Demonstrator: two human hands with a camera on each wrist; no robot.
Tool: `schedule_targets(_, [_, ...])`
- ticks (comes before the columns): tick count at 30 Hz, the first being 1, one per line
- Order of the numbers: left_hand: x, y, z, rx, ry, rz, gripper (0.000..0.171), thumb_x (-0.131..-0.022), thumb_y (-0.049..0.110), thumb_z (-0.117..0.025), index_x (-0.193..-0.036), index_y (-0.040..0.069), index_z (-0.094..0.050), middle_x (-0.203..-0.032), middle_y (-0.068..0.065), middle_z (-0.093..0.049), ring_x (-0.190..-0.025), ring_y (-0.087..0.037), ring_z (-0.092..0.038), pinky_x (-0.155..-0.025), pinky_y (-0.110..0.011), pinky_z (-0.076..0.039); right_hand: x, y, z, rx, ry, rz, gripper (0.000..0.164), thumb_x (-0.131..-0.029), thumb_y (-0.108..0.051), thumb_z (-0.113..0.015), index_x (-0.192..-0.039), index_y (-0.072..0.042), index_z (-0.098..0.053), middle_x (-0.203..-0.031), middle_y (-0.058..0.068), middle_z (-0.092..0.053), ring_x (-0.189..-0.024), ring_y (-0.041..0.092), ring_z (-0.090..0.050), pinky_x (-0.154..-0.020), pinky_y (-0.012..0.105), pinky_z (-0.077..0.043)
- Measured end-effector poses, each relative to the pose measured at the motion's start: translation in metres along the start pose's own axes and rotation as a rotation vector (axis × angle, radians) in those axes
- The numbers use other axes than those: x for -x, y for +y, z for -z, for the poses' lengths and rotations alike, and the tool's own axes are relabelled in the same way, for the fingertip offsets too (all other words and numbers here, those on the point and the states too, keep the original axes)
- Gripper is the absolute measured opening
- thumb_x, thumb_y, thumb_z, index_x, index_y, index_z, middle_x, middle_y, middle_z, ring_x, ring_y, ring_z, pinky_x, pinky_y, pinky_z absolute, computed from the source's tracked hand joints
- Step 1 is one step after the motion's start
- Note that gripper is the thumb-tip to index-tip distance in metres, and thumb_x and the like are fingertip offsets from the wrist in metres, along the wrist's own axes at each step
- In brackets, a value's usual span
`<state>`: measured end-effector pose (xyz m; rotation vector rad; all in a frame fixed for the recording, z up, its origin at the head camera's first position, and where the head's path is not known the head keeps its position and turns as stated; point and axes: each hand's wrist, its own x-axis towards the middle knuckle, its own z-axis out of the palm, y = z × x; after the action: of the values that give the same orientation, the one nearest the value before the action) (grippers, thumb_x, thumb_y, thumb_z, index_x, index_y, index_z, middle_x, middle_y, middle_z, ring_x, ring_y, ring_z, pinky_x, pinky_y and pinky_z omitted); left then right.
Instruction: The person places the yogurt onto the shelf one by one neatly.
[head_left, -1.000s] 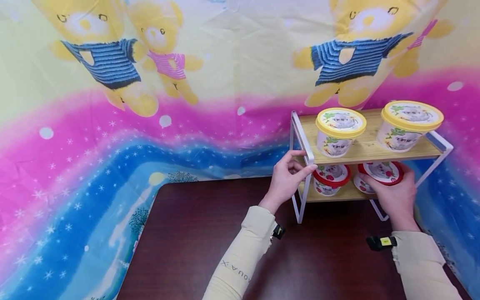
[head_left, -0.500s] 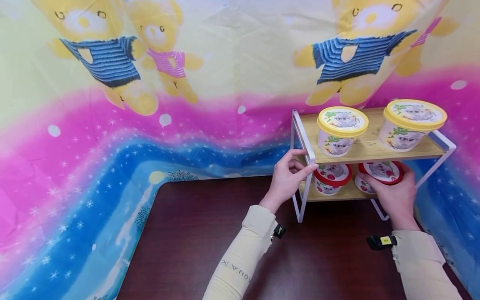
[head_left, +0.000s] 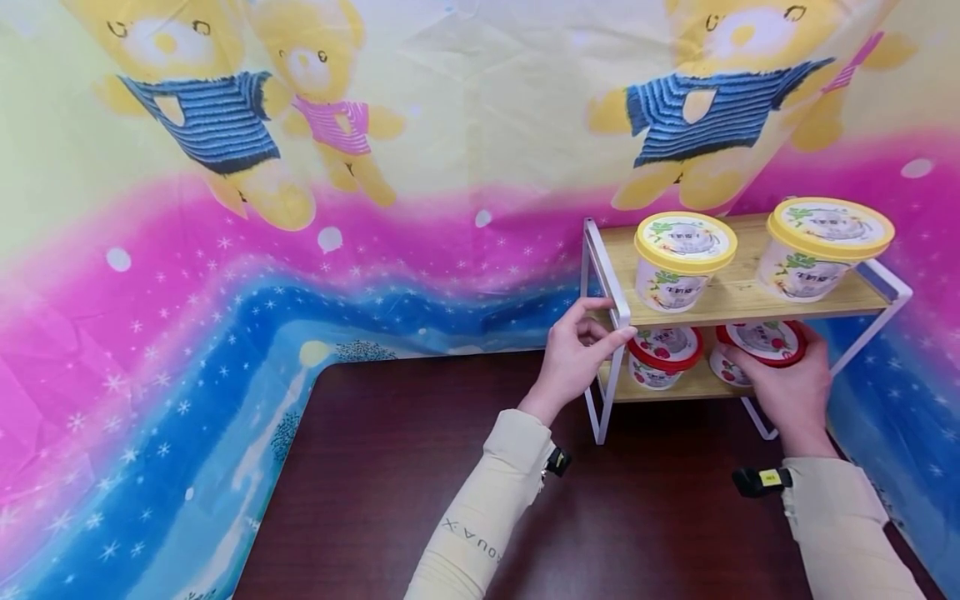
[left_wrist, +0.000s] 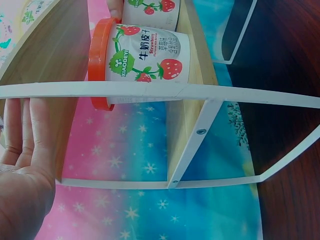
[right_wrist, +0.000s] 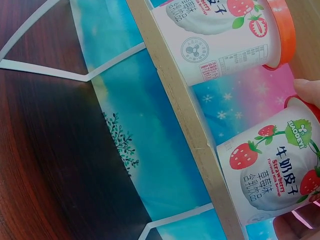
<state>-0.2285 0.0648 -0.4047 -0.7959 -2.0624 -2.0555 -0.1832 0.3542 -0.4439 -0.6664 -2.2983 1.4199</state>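
On the right of the head view stands a two-tier shelf [head_left: 738, 279] with wooden boards and a white metal frame. My left hand [head_left: 573, 354] grips its left side frame near the upper board, thumb at the front. On the lower board, my right hand [head_left: 795, 392] holds the right red-lidded tub [head_left: 761, 340], thumb on its left side. The right wrist view shows strawberry pictures on this tub [right_wrist: 270, 170], which rests on the board. A matching red-lidded tub [head_left: 663, 350] sits beside it, untouched. Above them stand a left yellow-lidded tub [head_left: 682, 258] and a right yellow-lidded tub [head_left: 825, 250].
The shelf's legs stand on a dark reddish-brown table [head_left: 390, 467], near its back right. Behind and along both sides hangs a colourful cloth backdrop [head_left: 480, 125] printed with bears. The upper board sits close above the red lids.
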Motion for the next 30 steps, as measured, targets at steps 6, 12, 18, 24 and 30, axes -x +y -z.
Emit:
schedule_targets(6, [-0.0002, -0.0003, -0.0008, -0.004, 0.000, -0.001, 0.037, -0.093, 0.020, -0.077, -0.127, 0.017, -0.062, -0.079, 0.003, -0.067, -0.069, -0.013, -0.065, -0.065, -0.030, -0.058, -0.0023, 0.0000, 0.0009, 0.009, -0.009, 0.005, 0.101, -0.086, -0.057, -0.074, -0.162, -0.030, -0.011, -0.166, 0.010, -0.020, -0.152, 0.033, -0.018, -0.117, 0.060, -0.020])
schedule_targets(12, [0.0000, -0.0005, -0.0014, 0.002, 0.005, 0.005, 0.036, -0.093, 0.020, -0.078, -0.126, 0.019, -0.063, -0.078, 0.002, -0.067, -0.069, -0.017, -0.065, -0.065, -0.030, -0.058, -0.0051, 0.0001, 0.0010, 0.017, -0.016, 0.006, 0.102, -0.087, -0.057, -0.073, -0.162, -0.029, -0.009, -0.166, 0.011, -0.019, -0.152, 0.034, -0.018, -0.117, 0.060, -0.019])
schedule_targets(18, [0.0003, -0.0019, -0.0015, 0.007, 0.004, 0.005, 0.036, -0.093, 0.019, -0.077, -0.126, 0.018, -0.063, -0.079, 0.002, -0.067, -0.070, -0.022, -0.066, -0.065, -0.031, -0.058, -0.0062, 0.0021, 0.0014, 0.017, -0.031, -0.001, 0.103, -0.088, -0.057, -0.073, -0.162, -0.030, -0.007, -0.167, 0.011, -0.017, -0.152, 0.034, -0.016, -0.117, 0.061, -0.019])
schedule_targets(24, [0.0004, -0.0005, -0.0014, 0.013, 0.005, 0.004, 0.035, -0.093, 0.018, -0.077, -0.125, 0.019, -0.063, -0.079, 0.001, -0.067, -0.071, -0.027, -0.066, -0.065, -0.033, -0.059, -0.0059, 0.0016, 0.0015, 0.009, -0.036, 0.005, 0.103, -0.088, -0.056, -0.073, -0.162, -0.029, -0.007, -0.167, 0.012, -0.018, -0.152, 0.034, -0.017, -0.117, 0.060, -0.018])
schedule_targets(30, [0.0012, 0.0000, -0.0012, 0.013, 0.004, 0.006, 0.035, -0.093, 0.019, -0.077, -0.125, 0.019, -0.063, -0.079, 0.002, -0.067, -0.073, -0.029, -0.067, -0.065, -0.031, -0.058, -0.0018, 0.0023, 0.0007, -0.013, -0.032, 0.030, 0.101, -0.089, -0.054, -0.073, -0.161, -0.030, -0.007, -0.166, 0.011, -0.018, -0.152, 0.032, -0.017, -0.119, 0.057, -0.017])
